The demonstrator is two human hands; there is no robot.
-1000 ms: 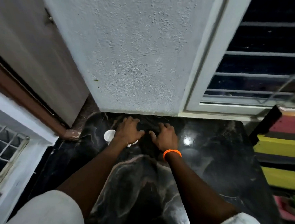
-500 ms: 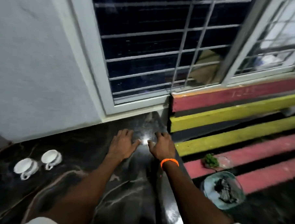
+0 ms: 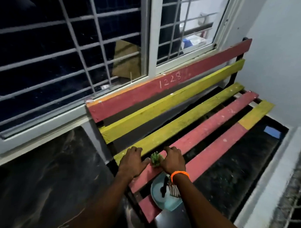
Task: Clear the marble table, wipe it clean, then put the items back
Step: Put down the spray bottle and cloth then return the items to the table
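Note:
A small green plant [image 3: 155,158] stands on a red slat of the painted bench [image 3: 181,105], between my two hands. My left hand [image 3: 133,162] lies palm down just left of it, fingers spread, thumb close to the leaves. My right hand [image 3: 173,159], with an orange band at the wrist, curls against the plant's right side and hides its pot. Whether it grips the pot is not visible. The dark marble table [image 3: 48,178] fills the lower left. Below my right wrist sits a light blue plate [image 3: 159,198] holding a dark utensil and a striped cloth.
The bench of red and yellow slats stands against a barred window [image 3: 80,50]. A white wall [image 3: 283,59] closes the right side. A blue scrap [image 3: 272,132] lies on the dark floor beyond the bench. A netted ledge runs along the far right.
My view has swung right, from the marble table with two white cups to the bench. Both hands moved off the marble and now flank the small plant.

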